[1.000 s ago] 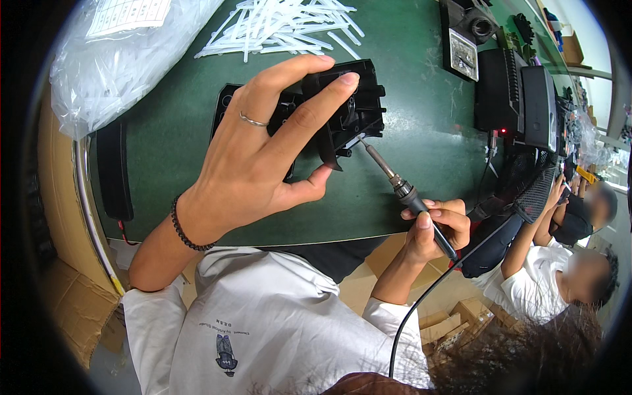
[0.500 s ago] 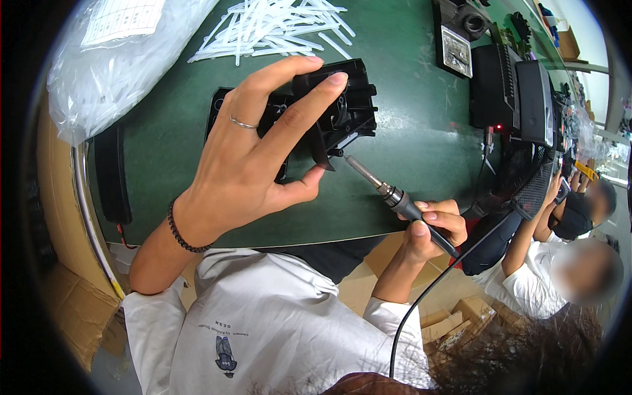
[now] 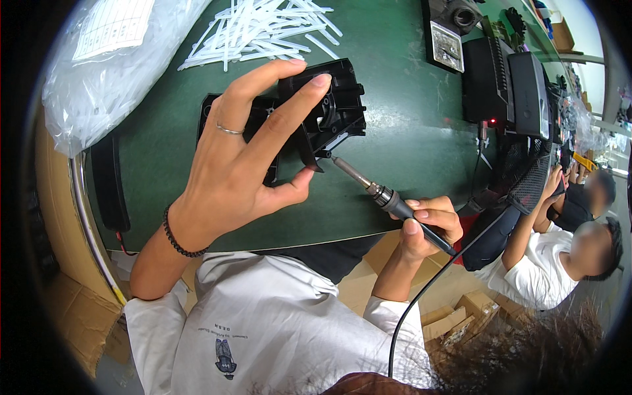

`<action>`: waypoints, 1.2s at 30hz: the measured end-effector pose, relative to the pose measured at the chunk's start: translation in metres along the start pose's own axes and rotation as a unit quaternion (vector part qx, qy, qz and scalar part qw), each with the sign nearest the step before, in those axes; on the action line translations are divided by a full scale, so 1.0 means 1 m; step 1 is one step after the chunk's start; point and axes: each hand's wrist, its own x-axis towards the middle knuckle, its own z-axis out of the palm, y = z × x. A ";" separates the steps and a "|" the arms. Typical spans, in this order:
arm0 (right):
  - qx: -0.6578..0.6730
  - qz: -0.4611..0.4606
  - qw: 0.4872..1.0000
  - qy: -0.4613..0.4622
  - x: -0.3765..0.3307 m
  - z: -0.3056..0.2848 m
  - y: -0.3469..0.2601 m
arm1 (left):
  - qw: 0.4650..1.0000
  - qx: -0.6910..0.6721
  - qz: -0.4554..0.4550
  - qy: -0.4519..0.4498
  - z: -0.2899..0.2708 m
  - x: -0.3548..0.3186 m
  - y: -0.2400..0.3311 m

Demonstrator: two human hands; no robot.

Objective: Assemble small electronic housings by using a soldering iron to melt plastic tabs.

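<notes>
Head view: the left hand [image 3: 230,171] has its grip clamped on a black plastic housing [image 3: 326,112] above the green bench [image 3: 408,138]; the right hand [image 3: 428,227] grips a corded soldering iron [image 3: 388,197], tip touching the housing's lower edge.

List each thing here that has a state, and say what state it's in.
left hand: gripping the black plastic part
black plastic part: held tilted above the green table
right hand: gripping the soldering iron
soldering iron: tip touching the part's lower edge
white plastic strips: loose pile on the table
clear plastic bag: lying at the table's left edge
black box unit: small red light on
</notes>
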 end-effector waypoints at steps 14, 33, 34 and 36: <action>-0.010 -0.004 1.000 0.003 -0.001 -0.001 0.000 | 1.000 0.004 0.000 -0.005 -0.002 0.000 0.000; 0.057 0.002 0.978 0.198 0.001 0.010 0.000 | 0.999 -0.013 -0.025 0.017 -0.002 0.003 0.013; 0.063 -0.006 0.978 0.201 0.002 0.012 0.000 | 0.999 -0.018 -0.043 0.011 -0.005 0.006 0.015; 0.027 0.001 0.973 0.227 0.002 0.016 0.001 | 0.999 0.001 -0.034 0.017 -0.012 0.023 0.014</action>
